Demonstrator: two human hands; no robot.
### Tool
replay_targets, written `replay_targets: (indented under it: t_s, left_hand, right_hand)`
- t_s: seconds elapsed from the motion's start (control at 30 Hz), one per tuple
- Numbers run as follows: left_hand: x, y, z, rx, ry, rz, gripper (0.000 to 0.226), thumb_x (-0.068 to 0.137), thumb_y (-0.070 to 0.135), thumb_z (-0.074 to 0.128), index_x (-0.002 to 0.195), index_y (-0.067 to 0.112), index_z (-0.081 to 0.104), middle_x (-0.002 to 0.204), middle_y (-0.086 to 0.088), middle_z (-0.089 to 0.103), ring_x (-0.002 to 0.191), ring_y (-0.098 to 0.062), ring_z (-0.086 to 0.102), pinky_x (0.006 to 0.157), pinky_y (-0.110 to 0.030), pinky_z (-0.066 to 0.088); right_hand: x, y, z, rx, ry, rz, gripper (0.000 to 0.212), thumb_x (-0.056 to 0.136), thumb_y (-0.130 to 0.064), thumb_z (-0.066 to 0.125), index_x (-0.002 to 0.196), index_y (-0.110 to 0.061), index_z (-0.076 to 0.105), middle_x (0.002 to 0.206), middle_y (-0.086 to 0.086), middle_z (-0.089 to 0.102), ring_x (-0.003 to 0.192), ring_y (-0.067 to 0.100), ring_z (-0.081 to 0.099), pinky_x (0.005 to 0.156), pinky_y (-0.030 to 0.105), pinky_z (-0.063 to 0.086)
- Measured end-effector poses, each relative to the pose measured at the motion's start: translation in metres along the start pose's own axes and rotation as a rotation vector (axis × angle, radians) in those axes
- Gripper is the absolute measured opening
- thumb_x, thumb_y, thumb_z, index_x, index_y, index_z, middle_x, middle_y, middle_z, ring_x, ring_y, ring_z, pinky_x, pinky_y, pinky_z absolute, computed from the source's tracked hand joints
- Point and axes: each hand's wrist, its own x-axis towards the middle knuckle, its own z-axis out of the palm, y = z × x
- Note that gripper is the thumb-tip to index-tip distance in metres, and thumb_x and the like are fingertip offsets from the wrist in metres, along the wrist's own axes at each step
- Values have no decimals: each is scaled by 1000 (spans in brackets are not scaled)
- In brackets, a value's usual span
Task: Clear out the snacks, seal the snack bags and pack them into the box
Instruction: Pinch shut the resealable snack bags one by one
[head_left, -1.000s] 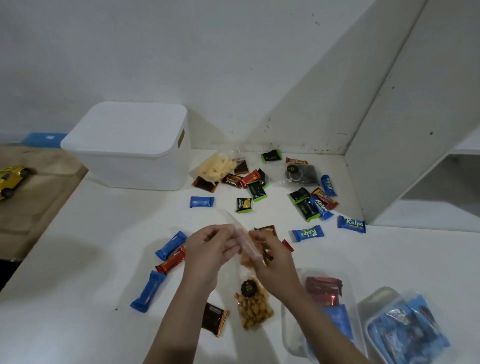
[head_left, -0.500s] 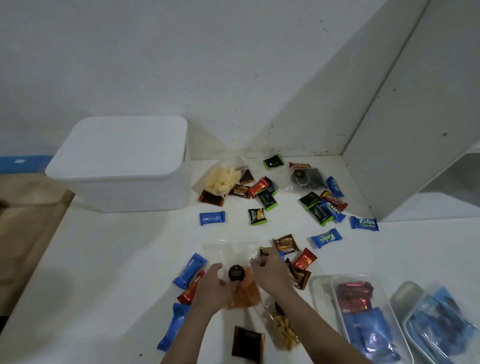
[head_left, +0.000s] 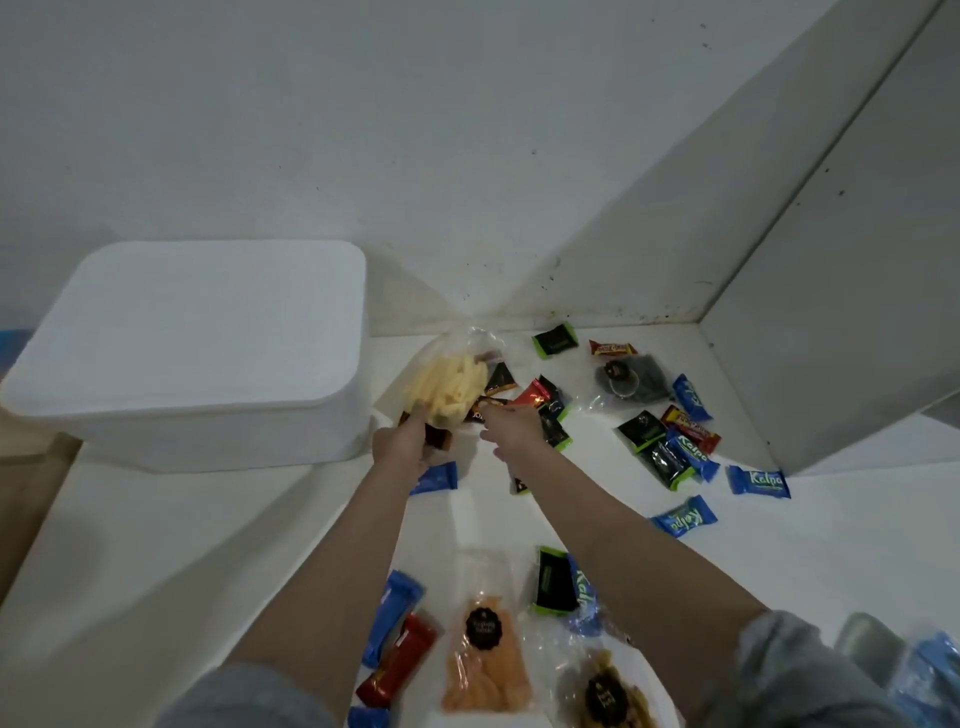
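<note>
**Mostly still to pack — hands reach the bag of yellow sticks**

Little looks finished. The white box (head_left: 192, 353) to the left of the hands has its lid on, and wrapped snacks lie loose all around. Two clear bags — an orange-snack bag (head_left: 485, 660) and a nut bag (head_left: 608, 691) — lie near the elbows; whether they are sealed I cannot tell.

The left hand (head_left: 405, 444) grips the near end of the bag of yellow sticks (head_left: 447, 387), just beyond the fingers. The right hand (head_left: 511, 428) reaches beside it, fingers loosely spread, holding nothing. The bag is clear, crumpled plastic, filled with pale yellow sticks, its far end bunched. A dark bag (head_left: 631, 382) lies to the right.
</note>
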Motion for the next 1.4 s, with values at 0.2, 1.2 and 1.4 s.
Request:
replay_targets:
  t_s: [0.2, 1.2, 1.4]
  left_hand:
    - [33, -8, 7, 107, 11, 63, 16, 77, 3, 69, 91, 3, 63, 100, -22, 69, 90, -36, 68, 77, -48, 58]
    - [-146, 5, -79, 558, -726, 535, 59, 64, 10, 86, 117, 16, 61, 108, -2, 73, 100, -18, 69, 79, -30, 58]
    - [-168, 15, -111, 681, -631, 652, 60, 60, 18, 89, 112, 27, 60, 104, 5, 73, 94, -10, 70, 80, -30, 59]
  right_hand:
    - [23, -1, 16, -78, -75, -20, 20, 83, -13, 65, 101, -3, 65, 83, 6, 62, 69, 15, 56, 51, 21, 38]
    - [-164, -32, -85, 127, -87, -702, 11, 83, -11, 70, 75, -19, 69, 70, -4, 72, 65, 8, 67, 59, 18, 53]
    - [-193, -44, -92, 112, -101, -826, 11, 80, -1, 71, 75, -10, 69, 60, -4, 69, 57, 5, 64, 56, 14, 51]
